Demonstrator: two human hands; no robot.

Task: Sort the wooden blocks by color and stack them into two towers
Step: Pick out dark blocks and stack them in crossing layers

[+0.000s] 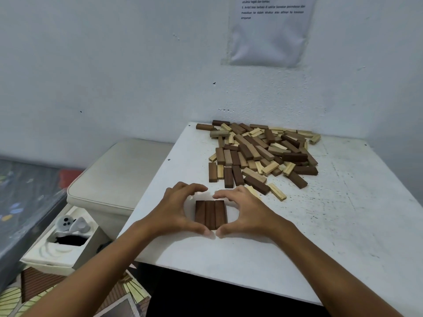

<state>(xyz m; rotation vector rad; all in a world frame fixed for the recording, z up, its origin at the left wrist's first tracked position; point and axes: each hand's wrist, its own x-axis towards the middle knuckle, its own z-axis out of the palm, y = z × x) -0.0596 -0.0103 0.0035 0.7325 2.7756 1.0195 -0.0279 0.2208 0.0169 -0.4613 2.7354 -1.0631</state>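
On your white table (343, 225), a loose pile of dark and pale wooden blocks (261, 152) sprawls at the far edge by the wall. Nearer you, three dark brown blocks (210, 213) lie flat, side by side, long grain showing. Your left hand (176, 211) and right hand (249, 211) curve around them, thumbs at the near ends; whether the fingers actually touch them, I cannot tell.
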